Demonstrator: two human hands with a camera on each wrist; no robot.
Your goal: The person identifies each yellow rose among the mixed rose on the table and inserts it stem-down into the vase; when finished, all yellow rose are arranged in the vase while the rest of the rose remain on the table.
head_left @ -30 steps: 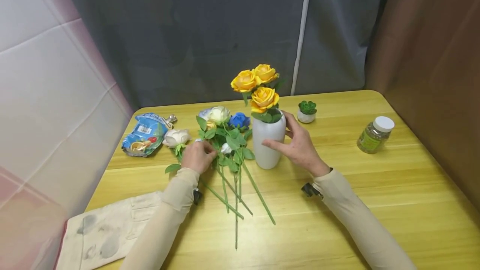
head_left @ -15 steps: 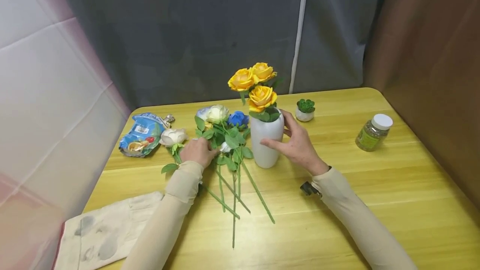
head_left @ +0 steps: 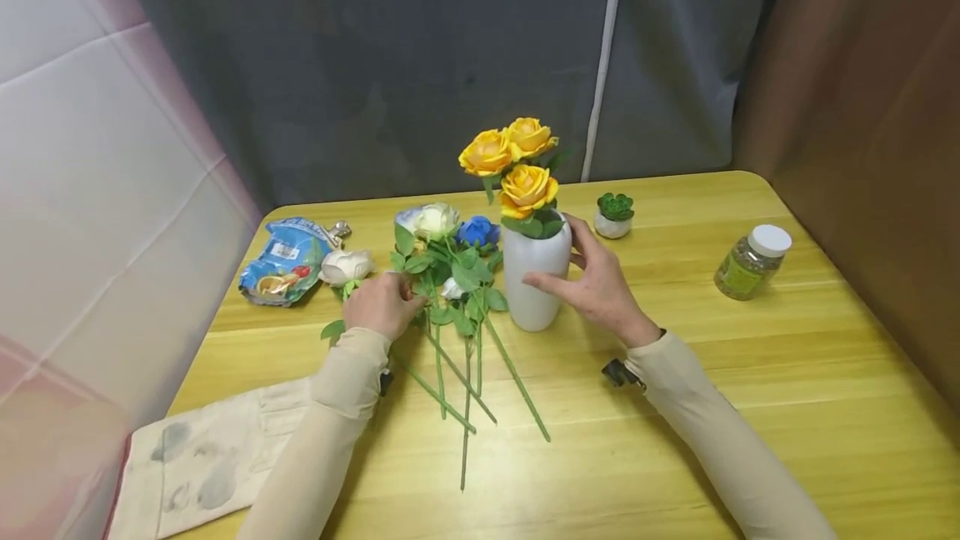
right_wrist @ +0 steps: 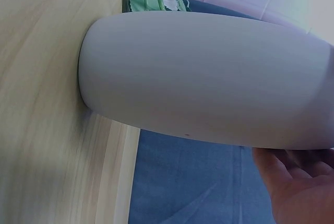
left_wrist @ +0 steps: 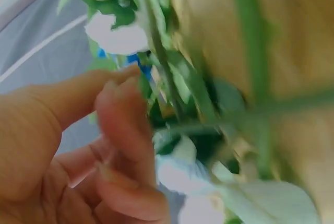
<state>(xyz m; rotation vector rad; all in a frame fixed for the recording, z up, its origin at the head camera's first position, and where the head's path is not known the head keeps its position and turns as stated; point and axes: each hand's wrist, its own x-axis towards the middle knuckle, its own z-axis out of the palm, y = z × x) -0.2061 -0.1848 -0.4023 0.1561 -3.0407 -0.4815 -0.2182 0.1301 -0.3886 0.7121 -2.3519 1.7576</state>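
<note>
A white vase (head_left: pixel 536 282) stands upright with several yellow-orange roses (head_left: pixel 527 190) in it. My right hand (head_left: pixel 600 286) grips its right side, thumb across the front and fingers behind; fingers also show along the vase (right_wrist: pixel 203 78) in the right wrist view. Left of it lies a pile of artificial flowers: a cream rose (head_left: pixel 437 222), a blue rose (head_left: pixel 477 231) and green stems (head_left: pixel 517 377). My left hand (head_left: pixel 382 304) is among their leaves beside a pale rose (head_left: pixel 345 267). Its thumb and forefinger meet close to the stems (left_wrist: pixel 156 41); whether they pinch one, I cannot tell.
A blue snack bag (head_left: pixel 288 263) with a metal clip lies at the back left, and a beige cloth (head_left: pixel 217 461) at the front left. Behind the vase stands a small potted succulent (head_left: pixel 614 213). A white-lidded jar (head_left: pixel 752 263) stands on the right of the wooden table (head_left: pixel 675 473).
My left hand moves right, then back left, and some stem ends shift slightly left. My right hand stays on the vase, which has not moved.
</note>
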